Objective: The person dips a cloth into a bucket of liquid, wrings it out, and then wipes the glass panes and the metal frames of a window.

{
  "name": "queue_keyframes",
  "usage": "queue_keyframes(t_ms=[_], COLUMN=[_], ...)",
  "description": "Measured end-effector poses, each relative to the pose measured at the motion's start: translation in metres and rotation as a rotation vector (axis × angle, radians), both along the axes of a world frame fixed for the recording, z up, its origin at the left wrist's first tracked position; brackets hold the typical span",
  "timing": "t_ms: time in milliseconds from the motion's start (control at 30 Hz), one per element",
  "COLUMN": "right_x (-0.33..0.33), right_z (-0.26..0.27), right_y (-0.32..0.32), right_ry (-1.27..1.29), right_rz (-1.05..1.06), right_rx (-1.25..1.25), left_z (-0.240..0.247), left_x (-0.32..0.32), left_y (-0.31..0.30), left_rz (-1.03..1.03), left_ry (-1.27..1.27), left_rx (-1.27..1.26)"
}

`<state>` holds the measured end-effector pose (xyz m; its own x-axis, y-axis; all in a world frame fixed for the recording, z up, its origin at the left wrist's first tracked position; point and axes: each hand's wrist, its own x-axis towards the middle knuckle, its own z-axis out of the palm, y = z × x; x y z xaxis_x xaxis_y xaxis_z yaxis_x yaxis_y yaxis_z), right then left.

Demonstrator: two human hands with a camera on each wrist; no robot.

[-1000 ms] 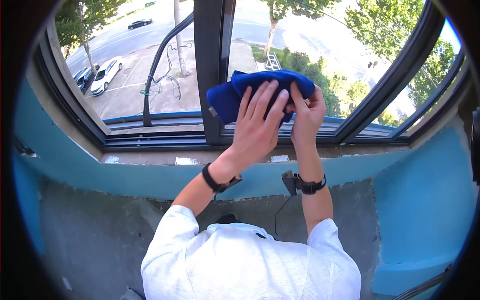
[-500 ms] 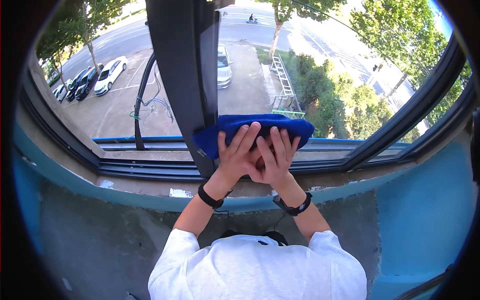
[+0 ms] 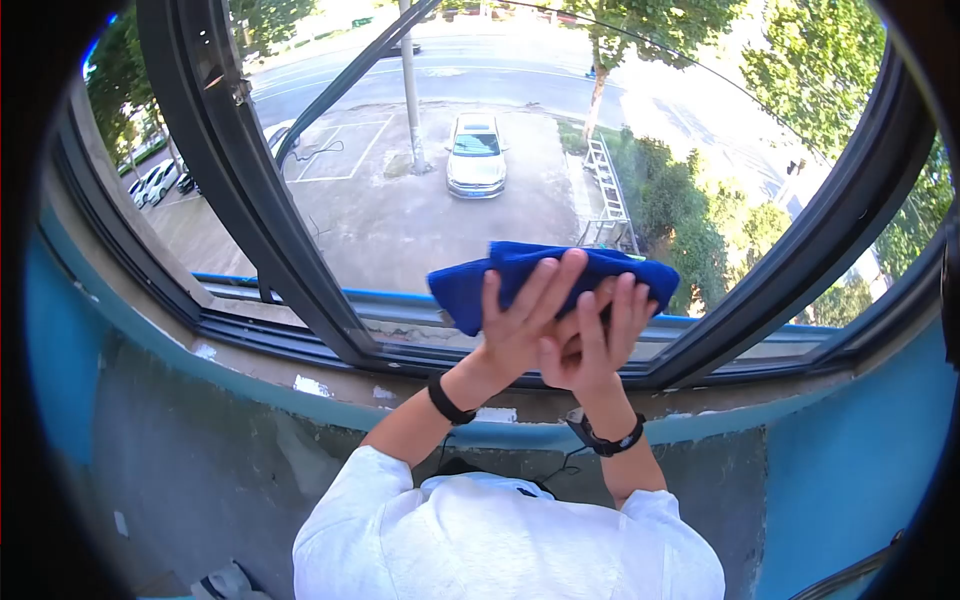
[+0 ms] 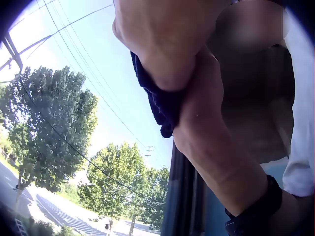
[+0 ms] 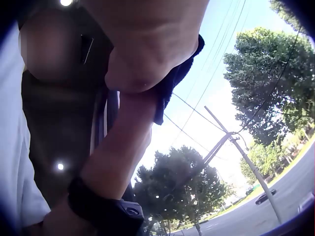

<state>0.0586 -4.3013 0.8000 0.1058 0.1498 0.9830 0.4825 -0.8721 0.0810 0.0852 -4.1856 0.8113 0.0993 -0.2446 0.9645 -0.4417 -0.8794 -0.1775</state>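
A folded blue cloth lies against the window glass in front of the person. With its fingers spread and fairly straight, the left hand presses on the left and middle of the cloth. Beside it the right hand rests on the cloth's right part, fingers extended upward and thumb toward the left hand. Dark edges of the cloth stick out past the hand in the left wrist view. In the right wrist view a strip of cloth shows below the hand; the fingertips are hidden there.
A dark upright window frame stands left of the hands, and another frame bar slants at the right. Below runs a rough sill with white patches over a blue wall. Outside are a parked car, a ladder and trees.
The head view has shifted, with the upright frame now farther left. The cloth and both hands moved down, then right along the glass. The right hand's bent fingers have straightened onto the cloth.
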Motion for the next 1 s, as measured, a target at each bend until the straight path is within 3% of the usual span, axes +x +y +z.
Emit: queue_keyframes(t_ms=[167,267,533,667,833,933,1000], right_x=[-0.016,-0.020,-0.020,-0.007,0.016,0.023,0.022], right_z=[-0.015,-0.039,-0.038,-0.031,-0.024,-0.008,-0.001], right_y=[-0.105,-0.143,-0.117,-0.053,0.074,0.159,0.203], right_ry=[0.025,0.021,0.022,-0.012,-0.100,-0.097,-0.052], right_rz=[-0.076,-0.096,-0.084,-0.039,0.046,0.162,0.270], right_rx=[0.101,0.116,0.098,0.084,0.089,0.162,0.085], left_z=[-0.008,-0.023,-0.033,-0.027,-0.030,-0.030,-0.031], left_x=[-0.013,-0.018,-0.016,-0.008,0.008,0.004,0.004], left_y=[-0.104,-0.140,-0.118,-0.055,0.071,0.159,0.202], left_rz=[-0.131,-0.109,-0.140,-0.089,0.010,0.007,0.044], left_ry=[0.037,0.004,0.034,0.010,0.002,0.151,0.172], left_rx=[0.087,0.205,0.128,0.071,0.028,-0.089,-0.148])
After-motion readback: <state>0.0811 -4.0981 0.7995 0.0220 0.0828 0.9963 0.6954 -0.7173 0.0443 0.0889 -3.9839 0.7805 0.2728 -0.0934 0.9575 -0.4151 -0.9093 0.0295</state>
